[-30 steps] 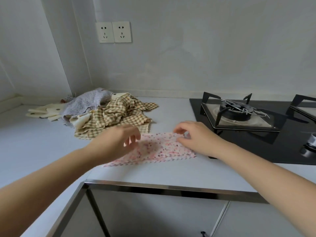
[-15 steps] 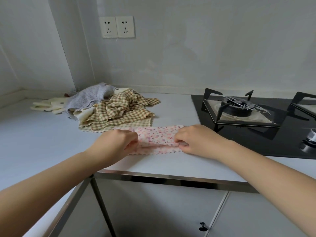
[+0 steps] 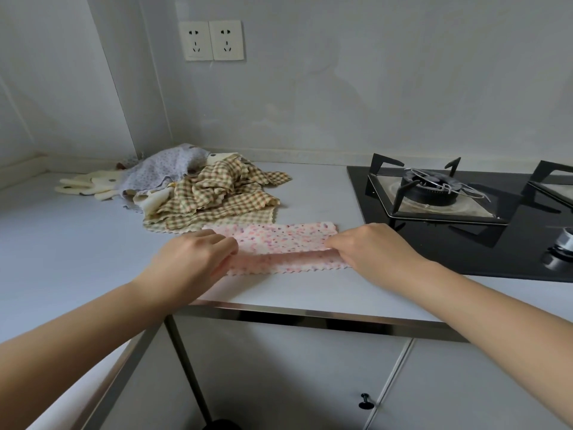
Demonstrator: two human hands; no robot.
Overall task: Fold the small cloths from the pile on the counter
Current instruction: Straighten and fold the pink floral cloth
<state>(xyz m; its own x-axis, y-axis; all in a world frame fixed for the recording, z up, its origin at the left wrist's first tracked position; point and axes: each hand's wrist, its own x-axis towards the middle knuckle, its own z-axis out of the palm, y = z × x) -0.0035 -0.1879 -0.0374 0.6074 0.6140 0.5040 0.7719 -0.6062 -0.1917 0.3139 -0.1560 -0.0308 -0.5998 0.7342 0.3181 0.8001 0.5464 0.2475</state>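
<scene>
**Folding the pink cloth lengthwise: the first crease is in**

You have the small pink cloth with coloured spots and a zigzag hem [image 3: 279, 243] on the pale grey counter [image 3: 62, 243] at 12 o'clock, near the front edge and between your hands. Your left hand [image 3: 192, 262] grips its left end at 10 o'clock, fingers curled round the fabric. Your right hand [image 3: 369, 249] pinches the right end at 2 o'clock, fingers bent down onto it, though the tips are hidden behind the knuckles.

A second ago the cloth was an open sheet with your hands loose above it. It is now a narrow band, one layer doubled over the other, with the lower layer's zigzag hem showing along the near side. I judge the first fold nearly done but not squared, since the two edges do not meet.

The pile waits at 11 o'clock. A crumpled brown-and-cream checked cloth [image 3: 223, 197] touches the pink one's far left corner, and a lilac speckled cloth [image 3: 167, 169] lies behind it. The black gas hob [image 3: 449, 193] sits just beside the band's right end, so keep the fabric off it.
</scene>
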